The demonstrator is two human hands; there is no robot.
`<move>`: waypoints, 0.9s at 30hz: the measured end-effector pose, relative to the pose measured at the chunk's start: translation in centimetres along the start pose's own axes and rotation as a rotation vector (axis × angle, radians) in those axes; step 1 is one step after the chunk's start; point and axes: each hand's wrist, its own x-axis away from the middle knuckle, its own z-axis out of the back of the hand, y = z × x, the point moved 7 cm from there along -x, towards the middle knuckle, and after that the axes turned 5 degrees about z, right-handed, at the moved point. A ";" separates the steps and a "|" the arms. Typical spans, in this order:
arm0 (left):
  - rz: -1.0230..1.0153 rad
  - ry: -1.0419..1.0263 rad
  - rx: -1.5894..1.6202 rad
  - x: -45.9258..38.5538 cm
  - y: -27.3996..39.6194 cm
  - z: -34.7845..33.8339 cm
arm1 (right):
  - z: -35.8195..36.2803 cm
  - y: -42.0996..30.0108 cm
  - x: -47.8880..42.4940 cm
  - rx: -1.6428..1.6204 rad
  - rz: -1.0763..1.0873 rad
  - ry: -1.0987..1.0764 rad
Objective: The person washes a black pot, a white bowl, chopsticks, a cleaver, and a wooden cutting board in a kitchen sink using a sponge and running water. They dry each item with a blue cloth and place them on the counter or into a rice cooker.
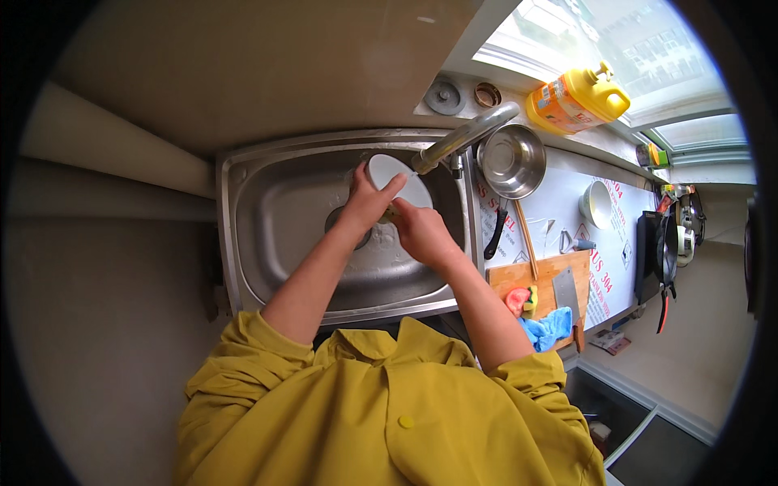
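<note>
A white bowl [398,178] is held tilted over the stainless steel sink [285,243], just below the end of the curved metal faucet [437,149]. My left hand [368,203] grips its left side, with the thumb laid across the white surface. At the bowl's lower edge is my right hand [421,231], its fingers closed at the rim; a small yellowish thing shows between the hands, too hidden to name. The sink drain [358,234] lies partly behind my left forearm. Water drops dot the sink floor.
Right of the sink are a steel saucepan [512,161], chopsticks [526,240], a peeler [574,243] and a patterned bowl [597,205]. A cutting board [504,276] bears a cleaver [566,291], sponge [530,302] and blue cloth [550,328]. A yellow detergent jug [571,100] stands on the windowsill.
</note>
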 end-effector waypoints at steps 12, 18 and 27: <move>0.597 -0.388 0.769 2.3 -3.0 3.0 | -1.2 0.2 -0.5 0.385 0.327 0.036; 0.378 -0.267 0.549 1.3 -4.5 3.3 | -3.4 0.1 -0.2 0.207 0.261 -0.078; 0.227 -0.046 0.451 2.8 -2.2 3.1 | -4.2 -0.9 -0.2 -0.051 0.206 -0.016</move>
